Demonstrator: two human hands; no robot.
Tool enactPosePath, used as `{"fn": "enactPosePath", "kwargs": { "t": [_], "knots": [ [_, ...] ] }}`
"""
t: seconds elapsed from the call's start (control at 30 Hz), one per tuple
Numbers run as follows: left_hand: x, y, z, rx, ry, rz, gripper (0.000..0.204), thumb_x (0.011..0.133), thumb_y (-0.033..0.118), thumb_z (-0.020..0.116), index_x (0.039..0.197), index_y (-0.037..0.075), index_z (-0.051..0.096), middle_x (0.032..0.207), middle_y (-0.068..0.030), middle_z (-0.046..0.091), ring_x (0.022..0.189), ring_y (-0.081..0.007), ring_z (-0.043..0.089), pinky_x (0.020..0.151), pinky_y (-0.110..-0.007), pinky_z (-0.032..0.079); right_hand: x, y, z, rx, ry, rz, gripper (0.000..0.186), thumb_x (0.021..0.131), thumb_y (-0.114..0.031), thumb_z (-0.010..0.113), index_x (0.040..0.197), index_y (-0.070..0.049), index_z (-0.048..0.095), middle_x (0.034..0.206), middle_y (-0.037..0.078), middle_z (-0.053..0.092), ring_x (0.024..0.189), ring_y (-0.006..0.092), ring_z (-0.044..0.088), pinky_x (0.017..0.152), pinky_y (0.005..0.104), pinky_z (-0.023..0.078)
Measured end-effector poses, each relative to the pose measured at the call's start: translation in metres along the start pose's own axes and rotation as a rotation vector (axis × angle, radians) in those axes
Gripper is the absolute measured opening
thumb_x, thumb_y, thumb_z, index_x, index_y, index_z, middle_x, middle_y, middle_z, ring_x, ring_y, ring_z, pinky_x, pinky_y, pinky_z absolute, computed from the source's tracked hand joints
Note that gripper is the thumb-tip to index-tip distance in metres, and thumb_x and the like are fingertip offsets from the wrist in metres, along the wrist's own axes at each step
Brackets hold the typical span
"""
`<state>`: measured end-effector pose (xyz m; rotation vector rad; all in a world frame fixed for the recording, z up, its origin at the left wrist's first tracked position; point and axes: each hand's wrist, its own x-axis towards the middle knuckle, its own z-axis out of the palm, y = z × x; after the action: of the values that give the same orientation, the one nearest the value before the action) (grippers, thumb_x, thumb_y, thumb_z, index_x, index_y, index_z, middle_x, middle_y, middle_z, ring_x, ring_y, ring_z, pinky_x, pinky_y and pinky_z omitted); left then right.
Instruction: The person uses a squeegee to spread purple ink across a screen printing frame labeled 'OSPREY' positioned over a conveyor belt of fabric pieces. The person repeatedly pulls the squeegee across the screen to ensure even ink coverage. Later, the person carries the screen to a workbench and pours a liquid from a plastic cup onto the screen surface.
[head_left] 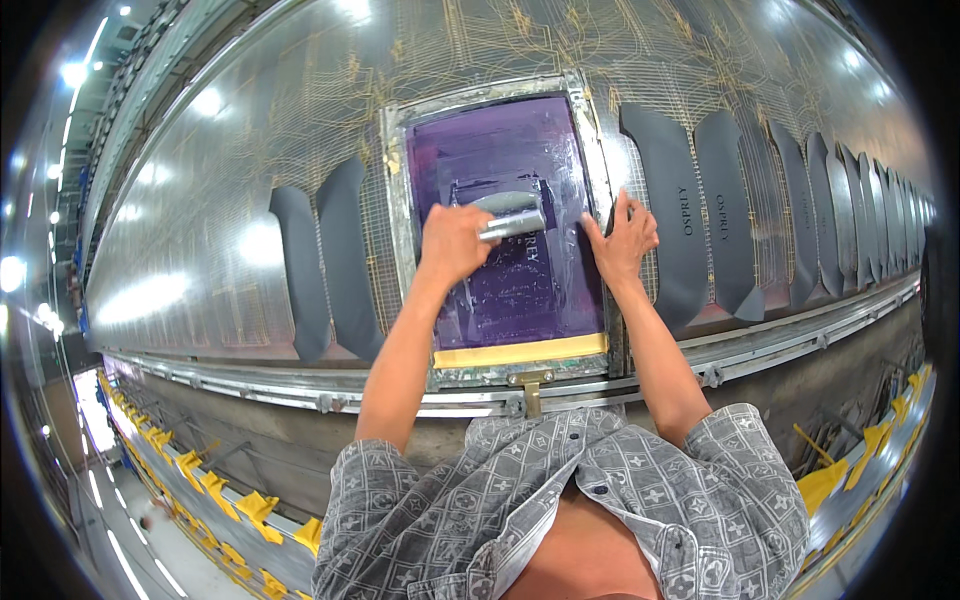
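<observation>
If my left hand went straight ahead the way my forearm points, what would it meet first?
Probably the frame's far rail, past the purple screen under your left hand and squeegee; heights are hard to judge here.

Worker's left hand (455, 243) grips silver metal squeegee (514, 223) over purple printing screen (505, 298) in worn metal frame (402, 200); right hand (624, 242), fingers spread, at frame's right rail (589, 130). Dark grey curved panels (662, 235) lie either side, nearest pair on right bearing black lettering (686, 211).
</observation>
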<state>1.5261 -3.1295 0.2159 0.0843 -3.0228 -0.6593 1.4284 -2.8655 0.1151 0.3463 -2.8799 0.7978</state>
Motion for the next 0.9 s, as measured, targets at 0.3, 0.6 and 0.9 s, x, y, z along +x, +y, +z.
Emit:
{"fn": "enactPosePath", "kwargs": {
  "t": [0.3,0.6,0.9],
  "knots": [
    [0.087,-0.045,-0.016,0.053,-0.182,-0.077,0.020,0.075,0.025,0.083,0.090,0.013,0.077,0.088,-0.0116,0.074,0.084,-0.0372,0.070,0.076,-0.048,0.054,0.141,-0.141,-0.023,-0.007,-0.858,-0.553,0.029,0.085,-0.028,0.078,0.100,-0.003,0.071,0.095,0.018,0.074,0.092,0.0393,0.070,0.079,0.0485,0.055],
    [0.029,-0.030,0.016,0.060,-0.050,0.022,0.011,0.071,0.017,0.078,0.081,0.014,0.075,0.080,-0.0096,0.072,0.078,-0.0331,0.069,0.075,-0.046,0.049,0.072,-0.114,-0.003,0.049,-0.709,-0.610,0.012,0.076,-0.007,0.073,0.086,-0.002,0.068,0.085,0.020,0.072,0.084,0.0418,0.070,0.077,0.0514,0.056],
    [-0.085,0.028,0.037,0.034,-0.043,0.068,0.009,0.071,0.013,0.076,0.078,0.015,0.072,0.081,-0.0037,0.070,0.080,-0.0263,0.068,0.076,-0.043,0.044,-0.048,-0.077,-0.047,0.103,-0.665,-0.653,0.017,0.071,-0.005,0.073,0.086,-0.005,0.066,0.080,0.015,0.069,0.081,0.0386,0.068,0.074,0.0509,0.052]
  ]
}}
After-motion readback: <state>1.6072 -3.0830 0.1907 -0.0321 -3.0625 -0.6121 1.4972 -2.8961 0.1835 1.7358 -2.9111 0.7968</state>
